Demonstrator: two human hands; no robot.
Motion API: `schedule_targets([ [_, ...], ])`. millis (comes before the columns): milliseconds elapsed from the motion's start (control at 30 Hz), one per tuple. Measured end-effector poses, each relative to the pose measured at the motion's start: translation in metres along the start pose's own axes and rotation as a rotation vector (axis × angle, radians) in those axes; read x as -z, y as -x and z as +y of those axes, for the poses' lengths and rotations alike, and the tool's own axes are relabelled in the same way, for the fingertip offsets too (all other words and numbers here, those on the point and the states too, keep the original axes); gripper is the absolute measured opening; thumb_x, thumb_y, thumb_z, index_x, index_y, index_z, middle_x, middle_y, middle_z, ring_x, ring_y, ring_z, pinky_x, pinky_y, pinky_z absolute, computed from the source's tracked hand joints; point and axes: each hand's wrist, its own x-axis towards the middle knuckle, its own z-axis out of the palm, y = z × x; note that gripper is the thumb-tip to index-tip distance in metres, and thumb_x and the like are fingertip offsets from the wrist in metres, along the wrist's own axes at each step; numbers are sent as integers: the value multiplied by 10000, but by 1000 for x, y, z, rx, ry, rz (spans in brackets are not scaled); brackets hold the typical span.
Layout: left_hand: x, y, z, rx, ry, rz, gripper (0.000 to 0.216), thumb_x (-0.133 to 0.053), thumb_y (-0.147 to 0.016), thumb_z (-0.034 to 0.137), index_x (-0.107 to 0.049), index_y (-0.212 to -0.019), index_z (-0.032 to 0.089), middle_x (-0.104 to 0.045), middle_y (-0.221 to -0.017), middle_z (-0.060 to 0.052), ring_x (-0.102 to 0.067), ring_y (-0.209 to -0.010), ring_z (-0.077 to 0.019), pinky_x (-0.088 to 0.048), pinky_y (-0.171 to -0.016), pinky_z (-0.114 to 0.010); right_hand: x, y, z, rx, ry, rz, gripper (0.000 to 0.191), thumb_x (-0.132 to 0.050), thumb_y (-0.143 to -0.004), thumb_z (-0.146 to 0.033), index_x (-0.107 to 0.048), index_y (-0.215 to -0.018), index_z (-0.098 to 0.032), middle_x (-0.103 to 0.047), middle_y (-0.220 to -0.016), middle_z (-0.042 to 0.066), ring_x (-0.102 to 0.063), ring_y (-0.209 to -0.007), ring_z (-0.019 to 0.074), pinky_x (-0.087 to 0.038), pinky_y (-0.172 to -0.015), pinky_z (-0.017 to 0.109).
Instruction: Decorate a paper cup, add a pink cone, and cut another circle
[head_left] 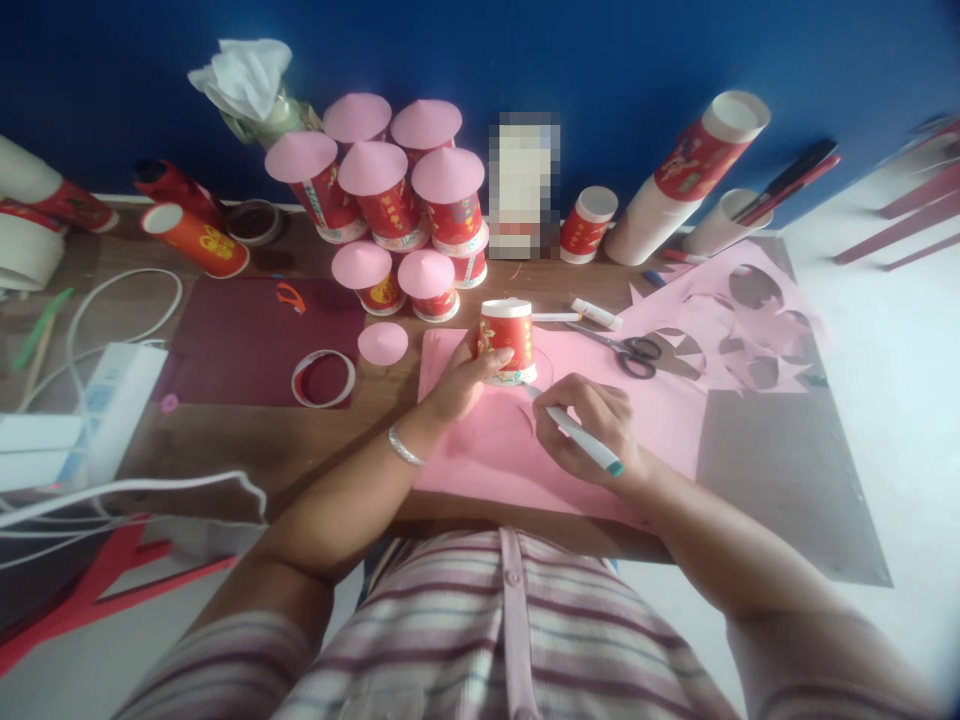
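Note:
A red paper cup with gold print is upside down in my left hand, its thumb pressed across the front. A white band with a coloured pattern runs round the cup's lower rim. My right hand grips a white marker pen with a green end, its tip close to that rim; whether they touch I cannot tell. Beneath both hands lies a pink paper sheet, with a faint curved line beside the cup. A loose pink paper cone rests left of my left hand.
Several red cups with pink cone tops stand at the back. Scissors, a glue stick and cut pink scraps lie right. Stacked cups lean behind. Leftward are a tape ring, a maroon sheet and white cables.

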Motion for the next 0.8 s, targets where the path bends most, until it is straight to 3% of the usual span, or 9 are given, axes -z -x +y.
schedule_targets([
  [500,0,-1,0,-3,2,11,335,-777,-869,434,-675,-1104,219,-699,-995,-45,-673,-945,-225,-533,-847,-351,1,0,-1,39,-70,14,211,-595,-864,-25,-558,-935,-221,-633,-704,-29,-583,-546,114,-464,-518,245],
  [800,-2,1,4,54,154,87,342,-815,-810,440,-716,-1058,227,-743,-1046,-54,-702,-1063,-272,-548,-933,-424,-2,-2,8,114,-45,116,246,-646,-941,-83,-610,-1140,-223,-683,-800,9,-672,-657,155,-531,-558,261],
])
